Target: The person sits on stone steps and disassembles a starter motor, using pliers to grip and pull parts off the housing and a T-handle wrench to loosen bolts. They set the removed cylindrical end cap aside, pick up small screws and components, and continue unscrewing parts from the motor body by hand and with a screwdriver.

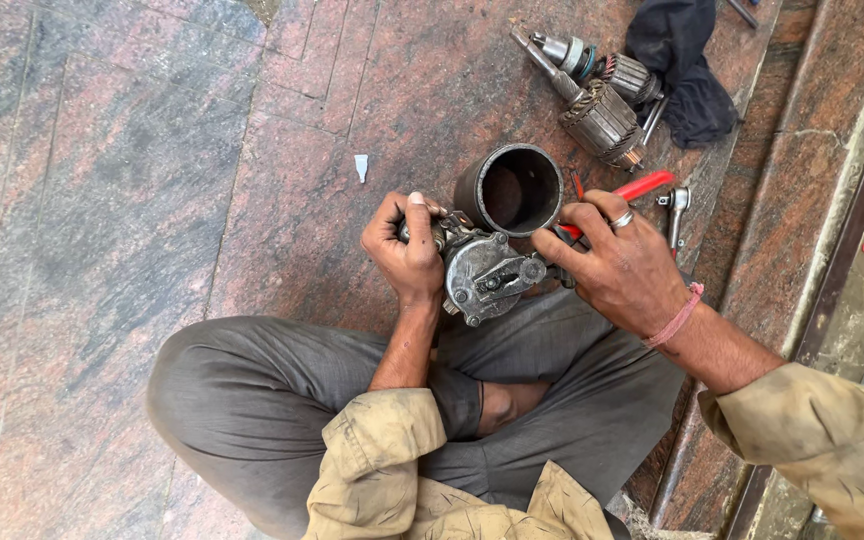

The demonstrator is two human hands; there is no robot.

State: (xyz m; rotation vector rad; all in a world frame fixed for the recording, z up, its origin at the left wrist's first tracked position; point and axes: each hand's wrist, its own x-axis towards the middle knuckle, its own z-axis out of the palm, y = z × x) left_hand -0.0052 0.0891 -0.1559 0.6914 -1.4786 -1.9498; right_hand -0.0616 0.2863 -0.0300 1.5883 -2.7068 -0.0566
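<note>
On a reddish stone floor (152, 150), left hand (407, 250) fingers grip a metal motor part (482, 275); right hand (617, 265) fingers clasp a red-handled tool (642, 186).

The left hand (407, 250) grips a grey metal motor cover (482, 275) over the person's crossed legs. The right hand (617, 265), at 3 o'clock of the cover, touches its edge and holds a red-handled tool (642, 186). A dark steel cylinder (509, 190) stands on the stone floor (102, 200) at 12 o'clock of the cover. Two armatures (602, 115) lie at 1 o'clock, beside a dark cloth (682, 60). A ratchet (676, 210) lies just right of the red handle.
</note>
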